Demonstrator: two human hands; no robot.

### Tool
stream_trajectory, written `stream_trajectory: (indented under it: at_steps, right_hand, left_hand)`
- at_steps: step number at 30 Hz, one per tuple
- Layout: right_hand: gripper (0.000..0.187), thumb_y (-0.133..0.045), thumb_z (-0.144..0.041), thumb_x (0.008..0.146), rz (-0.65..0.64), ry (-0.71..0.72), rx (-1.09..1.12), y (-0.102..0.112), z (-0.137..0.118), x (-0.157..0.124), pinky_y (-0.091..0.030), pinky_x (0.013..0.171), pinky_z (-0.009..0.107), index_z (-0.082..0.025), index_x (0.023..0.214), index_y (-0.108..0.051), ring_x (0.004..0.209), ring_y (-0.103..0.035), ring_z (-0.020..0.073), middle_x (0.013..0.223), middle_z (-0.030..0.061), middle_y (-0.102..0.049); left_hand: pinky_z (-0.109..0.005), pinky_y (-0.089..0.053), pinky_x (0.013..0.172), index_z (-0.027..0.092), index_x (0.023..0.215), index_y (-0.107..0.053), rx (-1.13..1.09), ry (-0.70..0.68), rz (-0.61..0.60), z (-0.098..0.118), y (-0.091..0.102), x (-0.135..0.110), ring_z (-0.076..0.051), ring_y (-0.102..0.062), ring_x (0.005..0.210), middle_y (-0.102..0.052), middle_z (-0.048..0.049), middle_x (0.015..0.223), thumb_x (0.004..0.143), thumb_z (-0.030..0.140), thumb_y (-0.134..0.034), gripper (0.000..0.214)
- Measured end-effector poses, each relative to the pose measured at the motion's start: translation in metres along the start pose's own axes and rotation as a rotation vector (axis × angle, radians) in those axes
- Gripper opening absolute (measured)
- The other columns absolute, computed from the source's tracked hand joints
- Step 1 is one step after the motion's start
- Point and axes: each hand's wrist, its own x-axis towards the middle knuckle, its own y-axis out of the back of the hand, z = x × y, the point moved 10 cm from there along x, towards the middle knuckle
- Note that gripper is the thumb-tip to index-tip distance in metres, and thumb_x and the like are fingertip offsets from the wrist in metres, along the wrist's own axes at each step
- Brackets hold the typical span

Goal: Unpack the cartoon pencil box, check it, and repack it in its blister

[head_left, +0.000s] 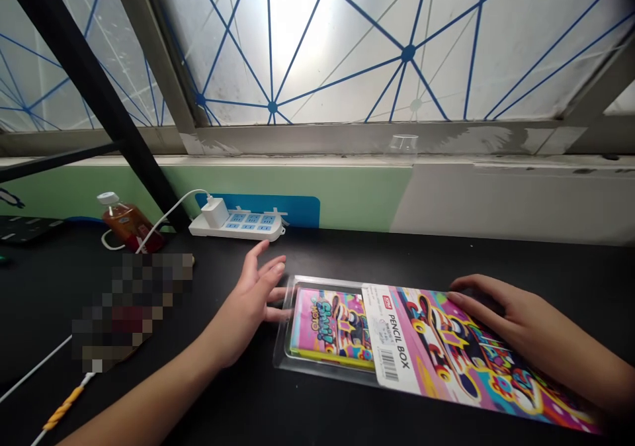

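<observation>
A pencil box [330, 327] with a colourful cartoon print lies in a clear plastic tray [327, 374] on the black table. The tray is partly inside a printed cardboard sleeve [441, 347], labelled "PENCIL BOX", which hides its right part. My left hand [255, 294] is at the tray's left end, fingers spread, some fingertips close behind the plastic; whether they touch it I cannot tell. My right hand [516, 320] grips the sleeve at its far edge, thumb on the printed face and fingers curled over the edge.
A white power strip [238, 224] with a plugged-in charger [214, 212] stands against the wall. Left of it are a drink bottle [129, 221], a pixelated object [131, 313] with cables, and a black slanted post [109, 108]. A window [337, 42] rises behind the table.
</observation>
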Motion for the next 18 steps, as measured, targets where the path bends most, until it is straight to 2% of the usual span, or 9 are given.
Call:
stream_trajectory:
  at_steps: [2,5,8,12,15,18]
  right_hand:
    - [0.061,-0.048,-0.08,0.09,0.029,0.032,-0.03,-0.003,-0.004,0.001,-0.062,0.087,0.053,-0.028,0.106,-0.076,0.098,-0.077,0.0373,0.109,0.0133,-0.081]
    - [0.064,-0.042,-0.077,0.096,0.048,0.145,-0.111,-0.015,-0.026,0.001,-0.058,0.092,0.055,-0.025,0.116,-0.074,0.102,-0.074,0.036,0.113,0.0148,-0.076]
    - [0.059,-0.039,-0.07,0.102,0.065,0.28,-0.236,-0.031,-0.065,0.0,-0.054,0.09,0.055,-0.025,0.119,-0.074,0.104,-0.071,0.0356,0.113,0.014,-0.074]
    - [0.049,-0.032,-0.054,0.111,-0.016,0.445,-0.287,-0.058,-0.124,-0.002,-0.052,0.088,0.049,-0.028,0.118,-0.072,0.101,-0.071,0.0301,0.114,0.0106,-0.074]
    - [0.05,-0.026,-0.049,0.114,-0.042,0.524,-0.313,-0.069,-0.154,-0.002,-0.051,0.088,0.047,-0.028,0.117,-0.072,0.098,-0.071,0.028,0.114,0.01,-0.075]
    - [0.054,-0.029,-0.057,0.112,0.057,0.519,-0.349,-0.06,-0.16,0.001,-0.049,0.092,0.052,-0.024,0.123,-0.07,0.1,-0.072,0.0307,0.118,0.0131,-0.075]
  left_hand:
    - [-0.051,-0.066,0.086,0.044,0.161,-0.019,-0.111,0.024,-0.038,-0.004,-0.008,-0.004,-0.035,-0.074,0.119,-0.027,-0.0164,0.173,0.105,0.058,-0.062,0.072]
    - [-0.05,-0.066,0.086,0.041,0.159,-0.022,-0.179,0.042,-0.094,-0.006,-0.017,-0.007,-0.038,-0.069,0.127,-0.027,-0.0183,0.173,0.105,0.053,-0.064,0.07]
    - [-0.047,-0.066,0.083,0.037,0.159,-0.024,-0.188,0.08,-0.164,-0.012,-0.025,-0.011,-0.039,-0.064,0.134,-0.031,-0.0209,0.17,0.105,0.046,-0.066,0.069]
    - [-0.047,-0.066,0.081,0.034,0.155,-0.034,-0.122,0.067,-0.23,-0.015,-0.03,-0.014,-0.037,-0.067,0.128,-0.038,-0.0196,0.167,0.103,0.037,-0.068,0.063]
    - [-0.042,-0.065,0.079,0.029,0.148,-0.044,-0.052,0.053,-0.246,-0.015,-0.029,-0.012,-0.034,-0.069,0.123,-0.05,-0.0183,0.159,0.1,0.037,-0.07,0.055]
    - [-0.037,-0.062,0.082,0.023,0.136,-0.054,0.077,0.008,-0.251,-0.013,-0.027,-0.005,-0.03,-0.073,0.114,-0.069,-0.015,0.134,0.095,0.04,-0.077,0.05]
